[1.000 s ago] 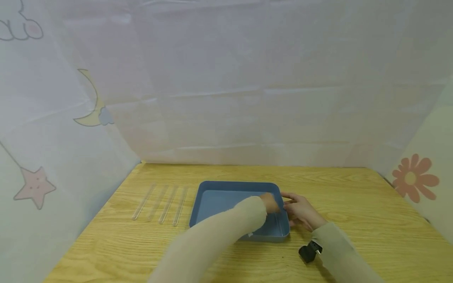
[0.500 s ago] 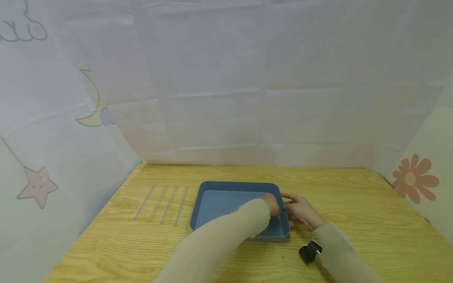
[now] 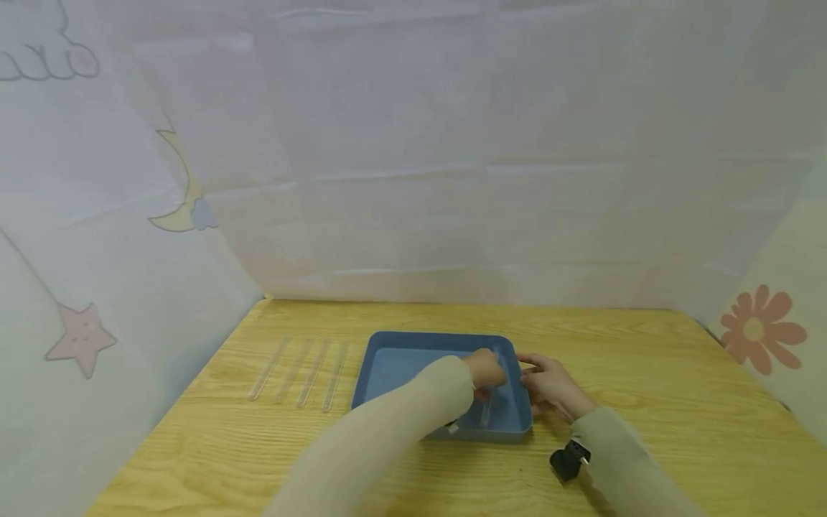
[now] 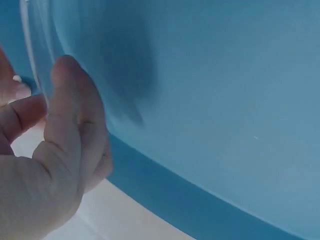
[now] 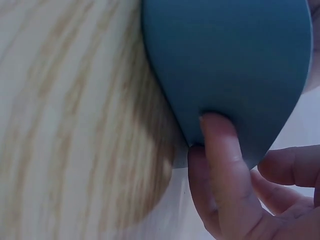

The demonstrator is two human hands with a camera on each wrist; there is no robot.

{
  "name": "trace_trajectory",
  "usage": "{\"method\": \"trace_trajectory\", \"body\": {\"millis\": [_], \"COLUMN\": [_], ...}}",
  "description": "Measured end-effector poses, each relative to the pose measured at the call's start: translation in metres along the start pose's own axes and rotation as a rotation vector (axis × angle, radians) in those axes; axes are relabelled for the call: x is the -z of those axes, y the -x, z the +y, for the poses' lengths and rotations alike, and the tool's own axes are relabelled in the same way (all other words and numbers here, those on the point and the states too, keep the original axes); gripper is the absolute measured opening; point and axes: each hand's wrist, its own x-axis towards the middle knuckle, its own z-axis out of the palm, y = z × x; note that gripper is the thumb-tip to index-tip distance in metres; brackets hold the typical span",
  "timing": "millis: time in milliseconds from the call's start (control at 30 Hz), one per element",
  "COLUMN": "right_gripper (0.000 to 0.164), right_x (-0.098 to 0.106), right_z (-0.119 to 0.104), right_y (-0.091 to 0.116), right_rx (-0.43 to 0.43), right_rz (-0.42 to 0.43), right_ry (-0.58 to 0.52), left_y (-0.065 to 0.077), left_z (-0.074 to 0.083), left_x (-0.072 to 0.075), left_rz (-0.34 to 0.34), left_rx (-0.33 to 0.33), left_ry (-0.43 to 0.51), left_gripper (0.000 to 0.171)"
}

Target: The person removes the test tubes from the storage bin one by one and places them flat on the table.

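Note:
In the head view, a shallow blue tray [image 3: 394,366] lies on the table. Inside its right part, my left hand [image 3: 484,370] holds a clear test tube [image 3: 487,413]; the glass shows above and below the hand. Close up in the left wrist view, thumb and fingertips pinch the tube [image 4: 35,50] over the tray floor [image 4: 210,100]. My right hand [image 3: 552,386] touches the tray's right side from outside. Its fingertips [image 5: 220,132] press against the outer wall [image 5: 225,60] in the right wrist view.
Left of the tray, several clear test tubes [image 3: 313,373] lie side by side on the wooden table [image 3: 213,459]. A black device [image 3: 568,459] sits at the right wrist. Pale printed sheets [image 3: 413,179] hang behind and beside the table.
My left hand has shifted slightly left and up within the tray, and the tube in it now shows. My right hand stays against the tray's side.

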Motion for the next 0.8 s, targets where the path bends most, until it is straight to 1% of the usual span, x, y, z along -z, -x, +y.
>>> {"method": "trace_trajectory", "body": {"millis": [100, 167, 300, 400, 433, 533, 633, 800], "right_gripper": [0.051, 0.052, 0.052, 0.052, 0.052, 0.052, 0.052, 0.052], "right_x": [0.000, -0.001, -0.001, -0.001, -0.001, -0.002, -0.002, -0.001], "right_z": [0.000, -0.001, -0.001, -0.001, -0.001, -0.001, 0.000, -0.001], "right_y": [0.000, 0.000, 0.000, 0.000, 0.000, 0.000, 0.000, 0.000], "right_rx": [-0.006, -0.010, -0.012, -0.012, -0.010, -0.011, -0.010, -0.005], "right_rz": [0.006, 0.008, 0.013, 0.016, 0.015, 0.009, 0.006, 0.011], "right_ry": [0.006, 0.010, 0.012, 0.015, 0.015, 0.010, 0.010, 0.016], "left_y": [0.007, 0.016, 0.025, 0.028, 0.028, 0.032, 0.037, 0.044], "left_z": [-0.001, -0.003, -0.009, -0.014, -0.015, -0.018, -0.020, -0.022], "left_x": [0.008, 0.017, 0.031, 0.038, 0.040, 0.043, 0.045, 0.048], "left_rz": [-0.014, -0.038, -0.093, -0.138, -0.152, -0.175, -0.184, -0.185], "left_rx": [0.001, -0.004, -0.026, -0.054, -0.063, -0.079, -0.090, -0.105], "left_ry": [0.081, 0.168, 0.298, 0.357, 0.374, 0.414, 0.441, 0.482], "left_gripper": [0.022, 0.022, 0.039, 0.054, 0.056, 0.058, 0.058, 0.058]}}
